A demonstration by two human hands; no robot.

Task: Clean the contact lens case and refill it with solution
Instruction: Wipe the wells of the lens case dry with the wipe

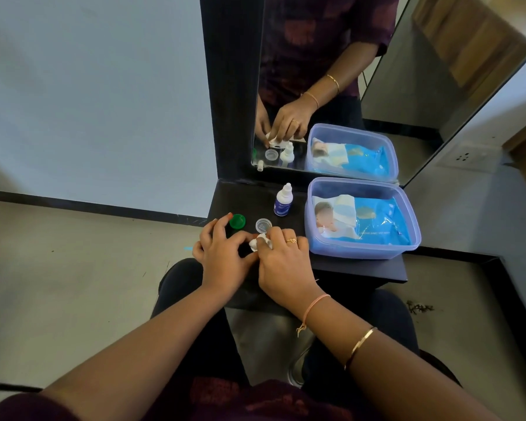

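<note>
On the small black table a green cap and a clear cap lie loose beyond my hands. A small white solution bottle with a blue label stands upright behind them. My right hand pinches a crumpled white tissue and presses it down. My left hand is curled next to it, fingertips meeting the tissue; what it holds underneath is hidden. The lens case body is covered by both hands.
A translucent purple tub holding a blue pack of wet wipes fills the table's right half. A mirror in a black frame stands at the table's far edge and reflects the hands. Bare floor lies to the left.
</note>
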